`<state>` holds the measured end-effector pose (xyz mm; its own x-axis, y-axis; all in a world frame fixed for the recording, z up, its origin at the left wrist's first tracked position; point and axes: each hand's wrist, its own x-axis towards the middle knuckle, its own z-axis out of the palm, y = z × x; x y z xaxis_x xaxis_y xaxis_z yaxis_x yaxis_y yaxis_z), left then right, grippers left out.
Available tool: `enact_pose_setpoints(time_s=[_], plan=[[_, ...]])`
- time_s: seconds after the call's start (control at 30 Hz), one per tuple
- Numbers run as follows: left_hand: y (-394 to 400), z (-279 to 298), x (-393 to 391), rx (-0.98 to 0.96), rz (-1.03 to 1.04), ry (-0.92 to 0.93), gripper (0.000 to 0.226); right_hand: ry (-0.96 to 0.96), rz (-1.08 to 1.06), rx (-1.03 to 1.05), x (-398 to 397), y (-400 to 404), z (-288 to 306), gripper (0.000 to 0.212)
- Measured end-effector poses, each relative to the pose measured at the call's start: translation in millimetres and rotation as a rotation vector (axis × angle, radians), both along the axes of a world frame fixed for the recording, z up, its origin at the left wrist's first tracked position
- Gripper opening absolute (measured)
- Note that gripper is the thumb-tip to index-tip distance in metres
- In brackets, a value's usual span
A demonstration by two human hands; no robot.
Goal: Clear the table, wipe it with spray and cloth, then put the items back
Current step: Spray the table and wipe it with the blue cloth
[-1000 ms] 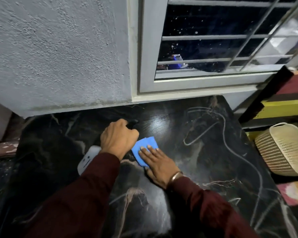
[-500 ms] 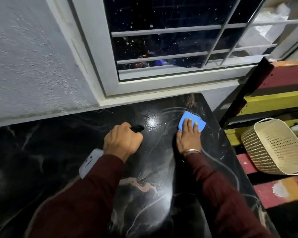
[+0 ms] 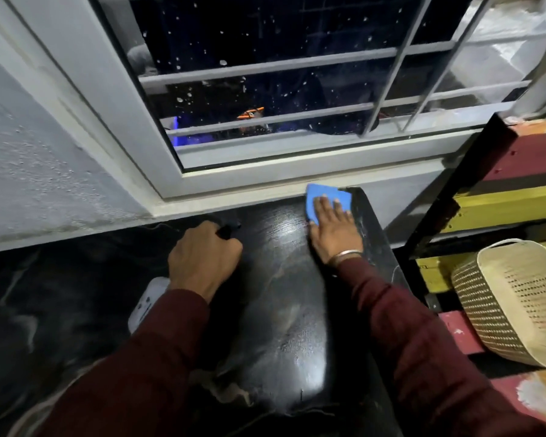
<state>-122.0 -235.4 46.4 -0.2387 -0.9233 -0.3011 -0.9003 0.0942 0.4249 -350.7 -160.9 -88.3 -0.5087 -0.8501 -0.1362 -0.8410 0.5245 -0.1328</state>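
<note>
the right hand (image 3: 334,230) lay flat, fingers spread, on a blue cloth (image 3: 323,200) pressed to the far right corner of the black marbled table (image 3: 290,326), just below the white window frame (image 3: 234,181). the left hand (image 3: 202,258) was closed around a white spray bottle (image 3: 145,302), its dark nozzle (image 3: 229,230) poking out past the knuckles. both sleeves were maroon. a cream woven basket (image 3: 514,301) sat off the table's right side on painted slats.

A rough grey wall (image 3: 29,159) stands on the left. Beside it is a window (image 3: 265,89) with a white frame and white bars. It is dark outside. On the right are painted shelves (image 3: 501,200) and a cream basket (image 3: 514,298).
</note>
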Motion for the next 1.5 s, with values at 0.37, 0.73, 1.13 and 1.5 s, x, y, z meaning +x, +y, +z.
enact_pose_setpoints(time_s=[0.37, 0.73, 1.13, 1.5], plan=[[20.8, -7.7, -22.2, -0.007, 0.040, -0.018, 0.033, -0.164, 0.522, 0.035, 123.2, -36.1, 4.1, 0.062], [34.8, 7.7, 13.4, 0.029, -0.027, 0.039, 0.034, -0.016, -0.246, 0.003, -12.5, 38.1, 5.2, 0.061], [52.9, 19.6, 86.1, 0.016, -0.005, 0.087, 0.035, -0.123, 0.697, 0.081, 298.7, 48.3, 13.0, 0.054], [76.7, 15.1, 88.3, 0.009, -0.112, 0.027, 0.027, -0.004, -0.195, 0.044, 59.5, 161.3, 10.8, 0.057]])
